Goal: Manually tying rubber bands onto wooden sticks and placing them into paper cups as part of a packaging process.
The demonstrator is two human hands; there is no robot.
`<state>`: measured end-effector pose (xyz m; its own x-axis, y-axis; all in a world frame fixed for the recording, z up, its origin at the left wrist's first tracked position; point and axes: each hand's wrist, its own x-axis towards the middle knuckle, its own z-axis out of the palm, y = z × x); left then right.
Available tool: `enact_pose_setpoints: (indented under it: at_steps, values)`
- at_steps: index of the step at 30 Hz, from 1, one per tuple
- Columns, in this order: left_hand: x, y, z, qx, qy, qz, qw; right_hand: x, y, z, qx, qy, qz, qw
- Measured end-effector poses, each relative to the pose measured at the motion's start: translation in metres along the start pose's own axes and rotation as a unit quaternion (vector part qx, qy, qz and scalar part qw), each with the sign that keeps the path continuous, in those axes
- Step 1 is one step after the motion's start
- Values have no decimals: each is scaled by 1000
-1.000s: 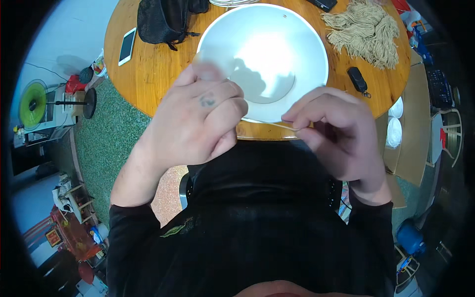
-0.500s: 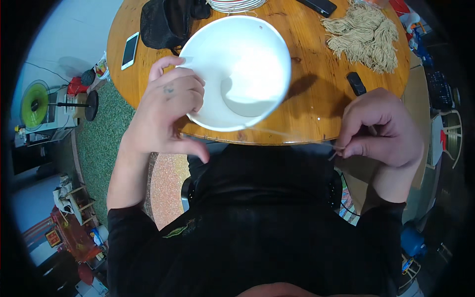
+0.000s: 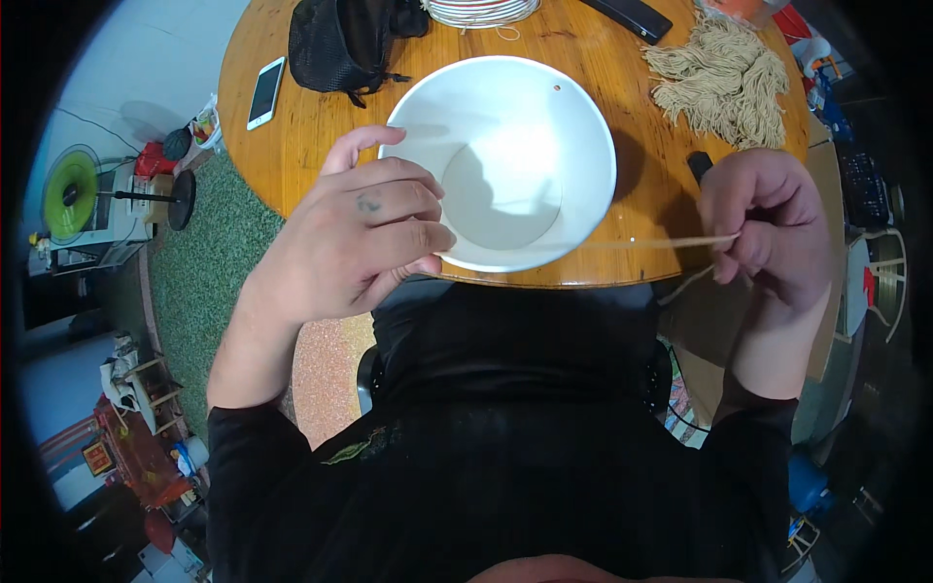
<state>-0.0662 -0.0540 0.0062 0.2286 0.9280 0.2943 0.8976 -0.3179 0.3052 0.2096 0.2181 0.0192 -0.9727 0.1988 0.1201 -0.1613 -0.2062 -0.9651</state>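
A white plastic bucket (image 3: 588, 160) is tilted at the front edge of the wooden table, its open mouth facing me. One small hole shows near its far right rim. My left hand (image 3: 374, 219) grips the bucket's left side, fingers over the rim and thumb underneath. Between my right thumb and forefinger is a thin beige cord (image 3: 651, 243), which runs taut along the bucket's near rim to my left fingertips. A loose tail of it dangles below my right hand (image 3: 773, 219). How the cord meets the bucket is hidden by my left fingers.
A bundle of beige yarn (image 3: 724, 83) lies at the back right, with a black case (image 3: 630, 16) nearby. A small black object (image 3: 700, 165) sits beside my right hand. Toward the left are a white phone (image 3: 265, 92), a black mesh bag (image 3: 340, 44) and coiled white cord (image 3: 481, 10).
The bucket has shifted right and turned, its hole moving right. My left hand has moved right and its thumb has closed underneath. My right hand has risen, drawing the cord higher.
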Motion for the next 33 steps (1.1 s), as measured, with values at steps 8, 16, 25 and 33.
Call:
enact_pose_setpoints:
  at_steps: [8,16,25,33]
  values:
    - [-3,-6,-8,-16,-9,-11,1000,-1,-9,-12,62,-50,-4,997]
    - [2,-3,-3,-43,16,-30,998,0,-20,1,56,-48,-60,995]
    - [4,-16,-27,-79,-33,-29,996,10,-21,-37,119,-227,-42,966]
    - [-9,-52,-53,-33,-68,-81,994,10,-21,-41,84,-378,18,922]
